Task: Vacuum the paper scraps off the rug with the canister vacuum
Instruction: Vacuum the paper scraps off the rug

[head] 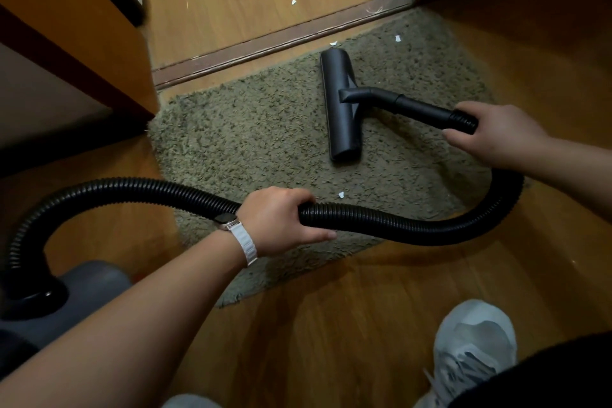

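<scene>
Heads up, the canister vacuum [96, 281] at 8 o'clock is half hidden by the left arm [132, 325] and cut off. The rug [248, 142] stops just short of the threshold [281, 40] at 12, with the cabinet [82, 26] crowding 10. The floor nozzle [341, 109] sits on the rug, long axis 12-to-6. The left hand [281, 219] grips the hose [397, 225] mid-run, and the right hand [496, 132] grips its nozzle end.

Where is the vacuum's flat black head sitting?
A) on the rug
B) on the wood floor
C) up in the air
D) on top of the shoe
A: the head lies flat on the rug, while the left hand and right hand grip the hose.
</scene>
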Demonstrator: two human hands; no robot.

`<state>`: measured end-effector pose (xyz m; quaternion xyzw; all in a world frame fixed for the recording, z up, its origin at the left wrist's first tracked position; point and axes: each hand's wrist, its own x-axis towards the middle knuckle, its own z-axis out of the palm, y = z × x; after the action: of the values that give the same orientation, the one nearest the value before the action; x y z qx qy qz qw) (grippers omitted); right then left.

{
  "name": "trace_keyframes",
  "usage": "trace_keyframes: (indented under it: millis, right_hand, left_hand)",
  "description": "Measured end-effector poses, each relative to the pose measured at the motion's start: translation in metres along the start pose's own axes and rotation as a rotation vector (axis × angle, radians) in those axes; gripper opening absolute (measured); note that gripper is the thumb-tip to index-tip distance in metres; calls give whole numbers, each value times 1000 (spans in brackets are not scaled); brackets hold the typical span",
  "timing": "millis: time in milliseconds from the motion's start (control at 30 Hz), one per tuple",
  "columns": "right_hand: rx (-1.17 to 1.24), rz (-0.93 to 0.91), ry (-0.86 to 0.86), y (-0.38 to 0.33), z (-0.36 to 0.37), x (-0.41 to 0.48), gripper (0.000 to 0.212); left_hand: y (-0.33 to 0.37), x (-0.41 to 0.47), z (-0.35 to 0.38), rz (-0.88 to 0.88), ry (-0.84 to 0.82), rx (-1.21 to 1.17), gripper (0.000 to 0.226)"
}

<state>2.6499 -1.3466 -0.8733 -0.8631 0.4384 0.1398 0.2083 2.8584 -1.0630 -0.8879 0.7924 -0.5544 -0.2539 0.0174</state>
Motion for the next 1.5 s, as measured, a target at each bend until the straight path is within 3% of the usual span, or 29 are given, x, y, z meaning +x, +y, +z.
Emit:
trace_keyframes:
  millis: [200,633,900,1200,1500]
  right_hand:
    - [-86,-27,23,-17,-4,10,41]
    - [27,-45,54,-8,-5,0,32]
    - [76,60,133,3,-16,2,41]
    - [70,59,56,4,-16,-8,27]
    - [-72,-78,-73,-18,-11,-22,55]
  left_hand:
    - [-4,-1,0,5,12,2,63]
    - [-4,2,0,18,29,11,63]
    - [0,-2,-4,8,43,-10,59]
    - [3,-4,-6,22,48,-6,50]
    - [-1,-2,0,57,3,54,57]
